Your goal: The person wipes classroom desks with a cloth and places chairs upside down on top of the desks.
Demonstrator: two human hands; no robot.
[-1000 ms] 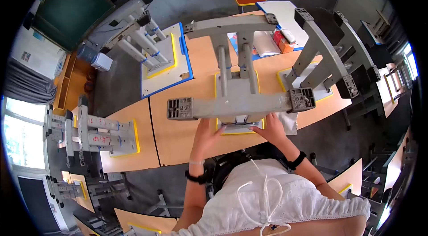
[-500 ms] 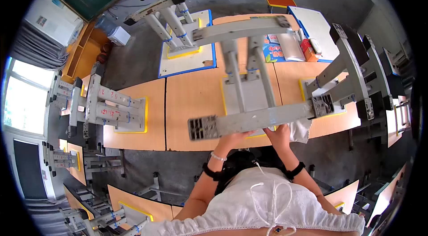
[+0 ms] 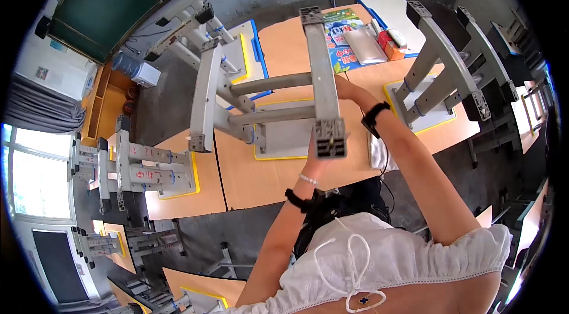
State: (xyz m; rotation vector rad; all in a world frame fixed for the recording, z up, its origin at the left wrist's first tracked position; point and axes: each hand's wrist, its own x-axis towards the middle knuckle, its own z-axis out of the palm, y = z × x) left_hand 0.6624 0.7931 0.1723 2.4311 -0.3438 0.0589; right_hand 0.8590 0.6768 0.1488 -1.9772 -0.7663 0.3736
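An upturned grey stool (image 3: 324, 65) stands on the wooden desk (image 3: 267, 180), its seat underside (image 3: 283, 143) facing up and its two long foot bars raised. My left hand (image 3: 320, 164) is at the near end of the stool, partly covered by the black-capped foot. Farther back, my right hand (image 3: 351, 90) reaches to the stool's right side, behind the same foot bar. Both hands are closed on the stool, though most fingers are hidden.
More upturned stools stand to the left (image 3: 154, 163) and right (image 3: 435, 71). A colourful book (image 3: 341, 35), a silver folder-like item (image 3: 364, 47) and a red box (image 3: 391, 46) lie at the back. A white cloth-like thing (image 3: 377, 151) sits at the near edge.
The stool has turned about a quarter turn, so its foot bars now point away from me, and it has shifted left. My right hand has moved from the near edge to farther back.
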